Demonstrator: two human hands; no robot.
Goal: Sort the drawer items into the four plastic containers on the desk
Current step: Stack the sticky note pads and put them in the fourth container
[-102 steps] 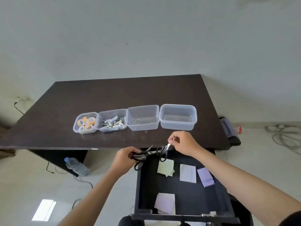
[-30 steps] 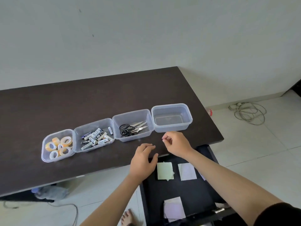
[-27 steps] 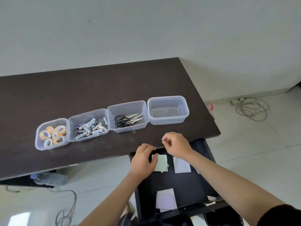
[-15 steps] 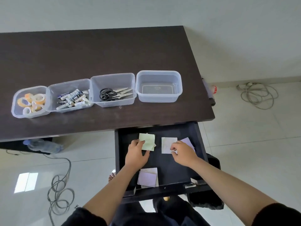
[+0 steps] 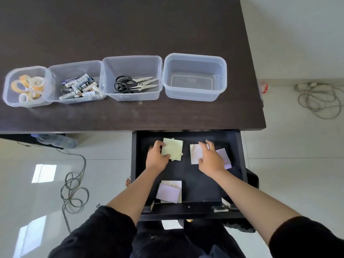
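Note:
Four clear plastic containers stand in a row on the dark desk (image 5: pixel 130 25): tape rolls (image 5: pixel 28 85) at the left, batteries (image 5: pixel 79 86) beside them, scissors (image 5: pixel 133 84) third, and an empty container (image 5: pixel 194 59) at the right. Below, the black drawer (image 5: pixel 188 209) is pulled out. My left hand (image 5: pixel 156 158) pinches the green sticky-note pad (image 5: pixel 172 148) at its left edge. My right hand (image 5: pixel 210 158) lies over the white pad (image 5: pixel 195 154) and the purple pad (image 5: pixel 224 155), fingers bent at the white pad's edges. Another purple pad (image 5: pixel 168 192) lies on a white one at the drawer's front left.
A water bottle (image 5: pixel 55 140) lies under the desk on the left. A loose cable (image 5: pixel 74 194) coils on the tiled floor left of the drawer. A power strip and cable bundle (image 5: pixel 316 97) lie on the floor at the right.
The scissors went from my hands into the third container. Both hands then dropped from the desk edge into the drawer; the left closed on the green pad, the right settled on the white pad.

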